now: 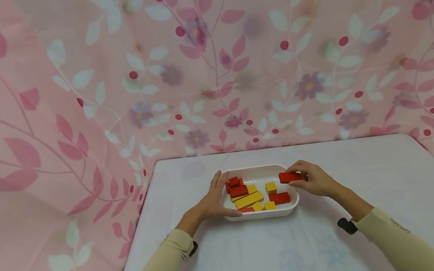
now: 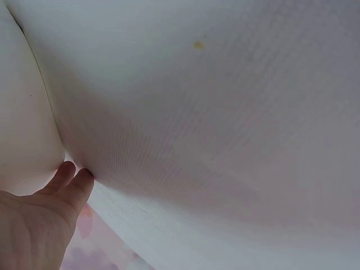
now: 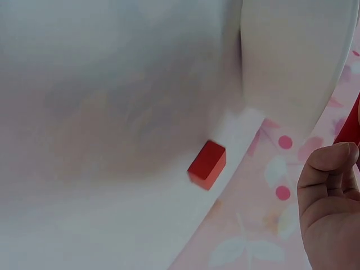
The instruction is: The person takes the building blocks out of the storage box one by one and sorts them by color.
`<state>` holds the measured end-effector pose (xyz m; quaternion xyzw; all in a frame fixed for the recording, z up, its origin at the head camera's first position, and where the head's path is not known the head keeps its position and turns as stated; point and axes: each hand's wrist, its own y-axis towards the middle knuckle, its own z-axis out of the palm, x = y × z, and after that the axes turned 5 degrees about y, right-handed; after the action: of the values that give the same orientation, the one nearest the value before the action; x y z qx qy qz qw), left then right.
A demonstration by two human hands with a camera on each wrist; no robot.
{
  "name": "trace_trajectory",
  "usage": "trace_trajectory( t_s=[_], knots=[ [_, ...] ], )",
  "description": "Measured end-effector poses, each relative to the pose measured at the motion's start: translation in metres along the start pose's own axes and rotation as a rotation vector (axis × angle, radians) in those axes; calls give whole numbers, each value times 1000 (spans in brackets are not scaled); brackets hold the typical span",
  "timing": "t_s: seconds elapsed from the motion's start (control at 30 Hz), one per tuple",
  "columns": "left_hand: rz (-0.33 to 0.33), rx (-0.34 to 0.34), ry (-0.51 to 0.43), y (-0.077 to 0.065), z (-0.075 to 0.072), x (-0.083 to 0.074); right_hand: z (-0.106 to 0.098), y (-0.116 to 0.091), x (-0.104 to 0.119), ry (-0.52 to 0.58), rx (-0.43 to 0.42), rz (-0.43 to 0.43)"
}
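Note:
A white oblong tray (image 1: 263, 215) holds red and yellow wooden blocks. My left hand (image 1: 213, 200) grips its left end, the thumb along the front and the fingers at the back left. In the left wrist view, fingertips (image 2: 84, 175) meet the tray's outer wall (image 2: 28, 112). Above the tray's right end, my right hand (image 1: 312, 179) pinches a red block (image 1: 289, 177) between thumb and fingers. Only a sliver of that block shows at the right wrist view's edge. Red blocks (image 1: 238, 192) are heaped at the tray's left, beside long yellow blocks (image 1: 249, 200).
Another red block (image 3: 207, 164) lies on the white cloth outside the tray in the right wrist view. The cloth-covered table (image 1: 271, 259) extends around the tray. A pink floral curtain (image 1: 209, 84) hangs behind and at the left.

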<state>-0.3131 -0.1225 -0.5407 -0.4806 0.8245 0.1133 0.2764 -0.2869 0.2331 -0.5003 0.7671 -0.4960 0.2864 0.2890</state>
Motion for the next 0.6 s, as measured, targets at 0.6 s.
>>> trace_trajectory(
  t_s=[0.6],
  knots=[
    [15, -3, -13, 0, -1, -1, -35, -8, -39, -56, -78, 39]
  ],
)
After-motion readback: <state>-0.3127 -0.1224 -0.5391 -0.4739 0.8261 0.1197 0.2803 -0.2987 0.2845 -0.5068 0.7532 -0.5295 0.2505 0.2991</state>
